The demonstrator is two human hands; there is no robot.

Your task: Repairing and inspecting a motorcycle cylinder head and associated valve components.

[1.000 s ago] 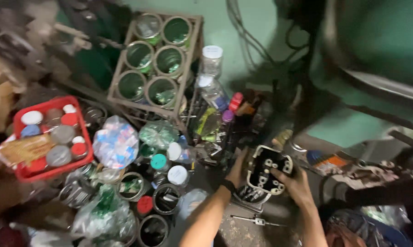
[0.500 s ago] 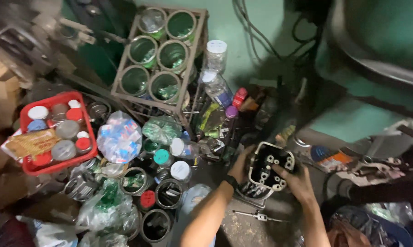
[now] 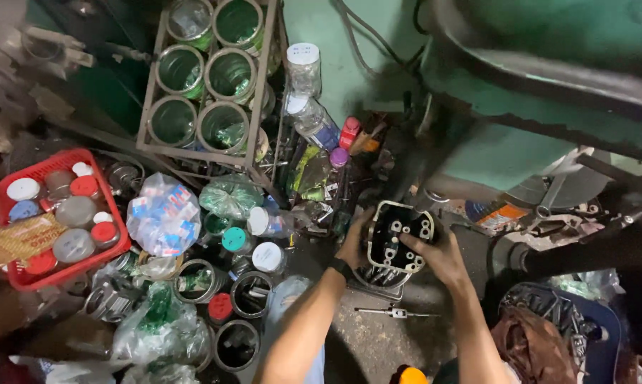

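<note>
Both my hands hold a dark metal engine cylinder head [image 3: 399, 235] with several round holes, low in the middle of the head view. My left hand [image 3: 354, 242] grips its left side, with a black band on the wrist. My right hand [image 3: 438, 257] presses on its right side and top face. The part rests over a finned metal piece [image 3: 378, 279] on the dirty floor. A thin metal tool [image 3: 393, 312] lies on the floor just below the hands.
A red basket [image 3: 22, 274] of capped jars sits at the left. A metal rack [image 3: 200, 85] holds round green tins. Plastic bags [image 3: 163, 217], bottles [image 3: 312, 121] and open cans [image 3: 237, 345] crowd the floor. A green machine body [image 3: 520, 107] looms at the right.
The view has shifted slightly, so the hands and part sit a little higher in frame. Both hands keep their hold on the cylinder head, my right hand spreading further over its face.
</note>
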